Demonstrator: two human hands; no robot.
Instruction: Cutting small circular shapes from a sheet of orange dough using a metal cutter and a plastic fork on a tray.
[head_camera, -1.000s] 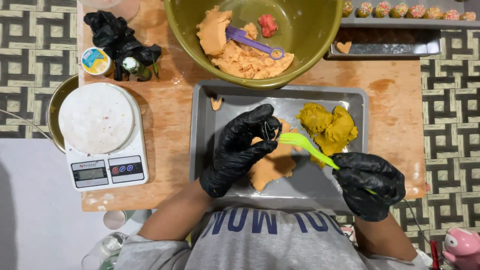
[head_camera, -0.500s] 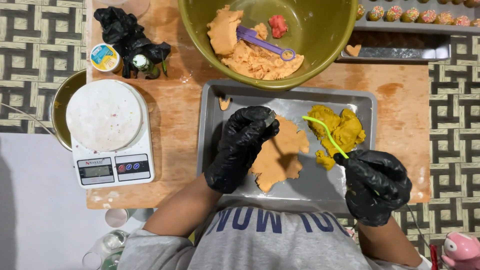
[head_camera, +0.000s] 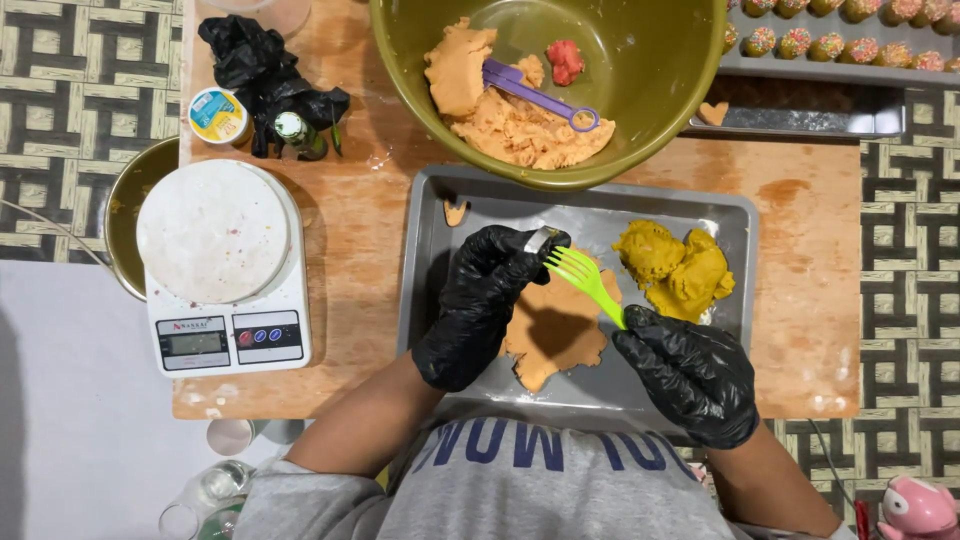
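Lying flat, ragged-edged orange dough (head_camera: 555, 335)

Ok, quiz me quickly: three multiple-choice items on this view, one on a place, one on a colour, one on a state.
1. Where does the yellow dough lie?
A. on the scale
B. in the metal tray
C. in the bowl

2. What colour is the fork in the right hand?
A. green
B. purple
C. white

3. How is the orange dough in the tray?
A. rolled into balls
B. wrapped in film
C. pressed flat

Answers: 1 B, it sits inside the tray's right end. 2 A, it is bright green. 3 C, it lies as a thin sheet under the left hand.
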